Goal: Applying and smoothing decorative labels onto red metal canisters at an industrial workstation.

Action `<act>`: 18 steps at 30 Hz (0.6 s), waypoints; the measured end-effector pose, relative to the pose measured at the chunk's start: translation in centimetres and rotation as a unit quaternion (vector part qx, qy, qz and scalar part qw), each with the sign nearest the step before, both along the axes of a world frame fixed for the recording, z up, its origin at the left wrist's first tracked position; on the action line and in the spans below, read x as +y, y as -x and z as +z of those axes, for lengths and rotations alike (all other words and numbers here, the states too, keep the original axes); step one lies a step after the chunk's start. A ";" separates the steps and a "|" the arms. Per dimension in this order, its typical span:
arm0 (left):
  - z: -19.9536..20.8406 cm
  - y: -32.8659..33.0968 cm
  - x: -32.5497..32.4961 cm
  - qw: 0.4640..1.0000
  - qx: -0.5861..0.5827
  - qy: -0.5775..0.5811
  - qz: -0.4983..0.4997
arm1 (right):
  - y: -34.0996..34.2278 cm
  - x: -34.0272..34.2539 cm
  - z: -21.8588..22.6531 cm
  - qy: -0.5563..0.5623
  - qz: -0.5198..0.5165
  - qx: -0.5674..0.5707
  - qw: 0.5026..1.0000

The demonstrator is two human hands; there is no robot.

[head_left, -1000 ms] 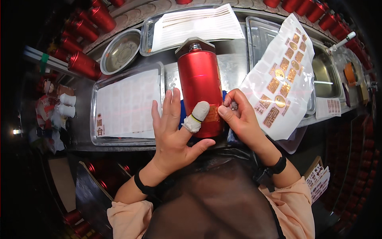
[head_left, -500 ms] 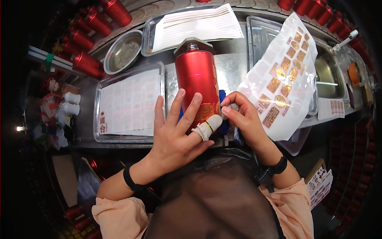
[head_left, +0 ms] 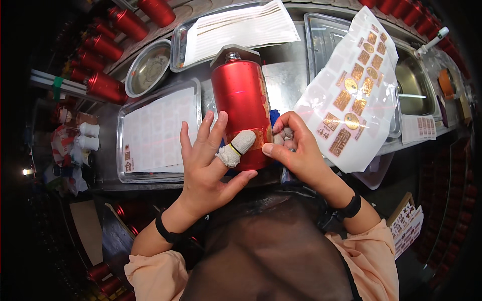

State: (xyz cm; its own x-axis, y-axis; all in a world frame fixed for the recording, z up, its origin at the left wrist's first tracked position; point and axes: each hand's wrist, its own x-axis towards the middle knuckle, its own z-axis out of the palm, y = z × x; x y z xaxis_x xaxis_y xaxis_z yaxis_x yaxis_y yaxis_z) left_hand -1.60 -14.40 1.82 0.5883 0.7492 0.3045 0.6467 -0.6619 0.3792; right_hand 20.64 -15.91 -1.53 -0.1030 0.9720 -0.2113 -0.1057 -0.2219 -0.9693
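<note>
A red metallic bottle (head_left: 235, 98) with a metal neck lies pointing away from me. A gold label (head_left: 259, 134) runs along its right side and lower part. My left hand (head_left: 206, 160) is open over the bottle's lower left, fingers spread. Its index finger, wrapped in a white cover with a yellow band, lies on the bottle near the label. My right hand (head_left: 301, 150) is closed at the lower right side, thumb pressed on the bottle and fingers curled beside it, some in pale covers. Blue cloth (head_left: 274, 116) shows behind the bottle.
A sheet of gold stickers (head_left: 356, 95) leans at right over a metal tray (head_left: 314, 50), near a sink (head_left: 416, 85). Left is a tray (head_left: 120, 145) holding a pale sheet (head_left: 160, 125), with a metal bowl (head_left: 148, 67) behind. Several red bottles (head_left: 128, 22) stand far left.
My left index finger has moved left across the bottle, away from my right hand. My right thumb has come onto the bottle's side. The whole view has shifted slightly.
</note>
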 end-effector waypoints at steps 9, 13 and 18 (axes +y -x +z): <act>0.8 -0.7 0.5 0.998 0.042 -0.022 -0.044 | 0.0 0.1 -0.8 -0.021 0.004 0.011 1.000; 1.5 -1.6 2.0 0.992 0.103 -0.076 -0.024 | -0.1 0.0 -0.9 -0.016 -0.005 0.027 0.999; 1.0 -1.3 1.6 0.994 0.090 -0.067 -0.004 | -1.0 0.2 -0.1 0.040 -0.035 0.068 0.996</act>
